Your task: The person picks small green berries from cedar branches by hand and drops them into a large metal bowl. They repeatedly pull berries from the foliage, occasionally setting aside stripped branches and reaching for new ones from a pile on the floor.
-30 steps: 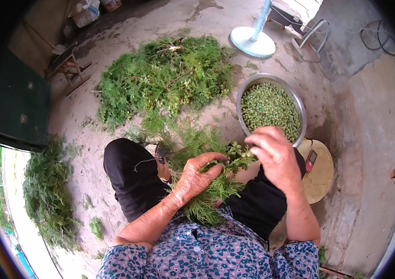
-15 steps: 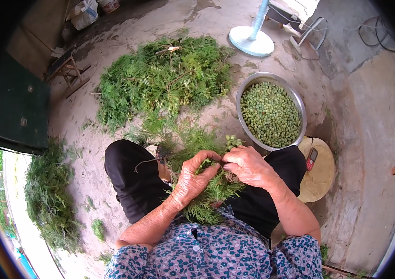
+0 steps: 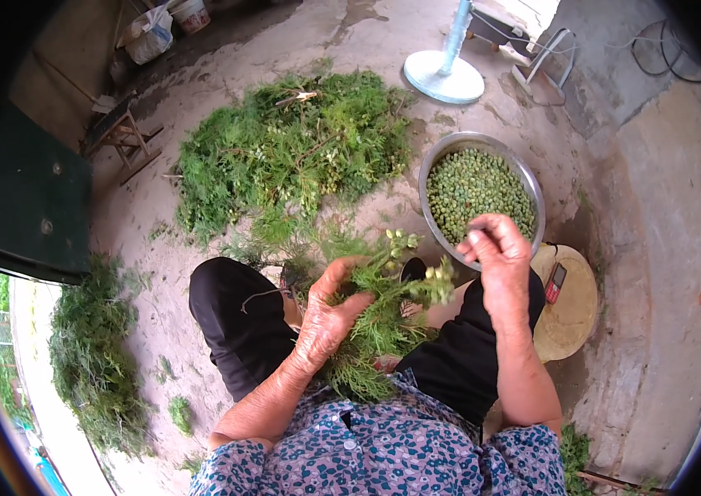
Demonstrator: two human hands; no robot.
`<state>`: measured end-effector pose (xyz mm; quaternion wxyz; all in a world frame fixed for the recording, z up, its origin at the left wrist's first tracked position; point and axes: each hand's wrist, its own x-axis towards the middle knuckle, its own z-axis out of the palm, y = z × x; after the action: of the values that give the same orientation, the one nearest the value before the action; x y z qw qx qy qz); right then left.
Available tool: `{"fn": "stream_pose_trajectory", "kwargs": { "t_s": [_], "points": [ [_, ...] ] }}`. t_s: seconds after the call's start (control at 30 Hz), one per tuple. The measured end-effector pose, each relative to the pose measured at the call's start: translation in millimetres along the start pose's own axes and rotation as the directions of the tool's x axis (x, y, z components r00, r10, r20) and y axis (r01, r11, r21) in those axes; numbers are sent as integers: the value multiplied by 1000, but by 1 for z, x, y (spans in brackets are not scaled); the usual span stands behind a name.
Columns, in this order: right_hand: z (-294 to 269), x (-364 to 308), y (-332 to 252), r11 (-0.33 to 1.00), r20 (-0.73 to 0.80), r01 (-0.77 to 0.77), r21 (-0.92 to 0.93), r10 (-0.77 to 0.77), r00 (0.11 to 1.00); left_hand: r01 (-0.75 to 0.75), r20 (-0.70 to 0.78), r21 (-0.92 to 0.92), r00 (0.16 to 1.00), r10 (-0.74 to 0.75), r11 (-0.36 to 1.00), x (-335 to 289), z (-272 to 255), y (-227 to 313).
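My left hand [image 3: 330, 318] is closed around a feathery evergreen branch [image 3: 387, 318] between my knees. Pale green seed cones [image 3: 402, 240] cluster at the branch's tips. Off to the right, my right hand [image 3: 501, 256] is raised at the near rim of a round metal basin [image 3: 538, 217], its fingers curled to the thumb. Whatever those fingers may hold is hidden. Small round green cones [image 3: 478, 194] fill much of the basin.
A large heap of cut evergreen branches [image 3: 284, 157] lies ahead. Another green pile [image 3: 98, 355] is at the left. Right of my knee, a phone [image 3: 556, 283] rests on a round tan stool top [image 3: 573, 322]. A pale round stand base [image 3: 443, 78] and a wooden stool [image 3: 125, 140] stand farther off.
My right hand has left the branch and moved up and right to the basin's near edge. My left hand still grips the branch, whose cone-bearing tips now show more fully.
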<state>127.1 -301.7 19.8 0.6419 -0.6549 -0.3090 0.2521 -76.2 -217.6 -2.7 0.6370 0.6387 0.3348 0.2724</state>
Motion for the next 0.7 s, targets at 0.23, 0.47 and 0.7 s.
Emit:
{"fn": "stream_pose_trajectory", "kwargs": {
  "t_s": [0.23,0.47,0.7],
  "points": [
    [-65,52,26,574,-51,284,-768,-497,866,24,-85,-261,995,-48,965,5,-2,-1],
    [7,-33,-10,991,29,98,-95,-96,995,-152,-132,-559,987,93,815,25,6,9],
    [40,-37,-23,855,150,443,-271,-417,896,82,-36,-717,987,-155,692,31,26,34]
  ]
}}
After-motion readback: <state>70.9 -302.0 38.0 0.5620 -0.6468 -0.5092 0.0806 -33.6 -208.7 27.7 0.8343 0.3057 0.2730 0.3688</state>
